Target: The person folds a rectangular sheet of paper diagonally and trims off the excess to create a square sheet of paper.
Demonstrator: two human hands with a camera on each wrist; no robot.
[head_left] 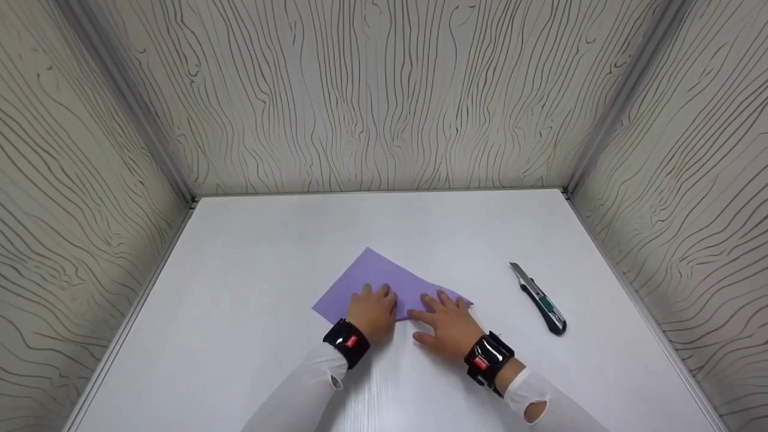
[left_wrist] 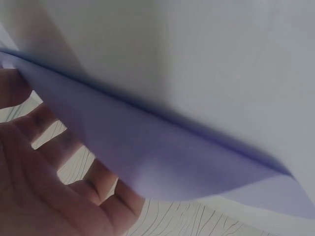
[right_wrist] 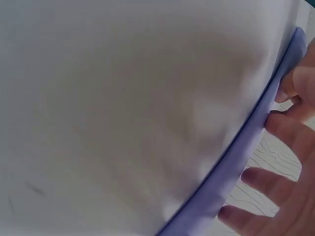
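**Purple paper (head_left: pixel 375 269) beneath both your hands**

Pale walls (head_left: pixel 372 96) with a dark wood-grain pattern stand behind and on either side of you. Between them spreads the white table (head_left: pixel 252 252). Your white sleeves (head_left: pixel 294 393) reach in from the near edge of the view.

The paper lies near the middle of the table, one corner pointing away from you. Its near side seems folded over, though the blurred wrist views make that hard to confirm.

Your left hand (head_left: pixel 372 312) rests on the paper's near side, fingers slightly bent and apart. Just beside it, your right hand (head_left: pixel 449 327) has its fingers spread, the tips on the paper toward its right-hand corner.

To the right, apart from the paper, lies a utility knife (head_left: pixel 540 300), blade showing. You wear a black band (head_left: pixel 347 342) on each wrist.
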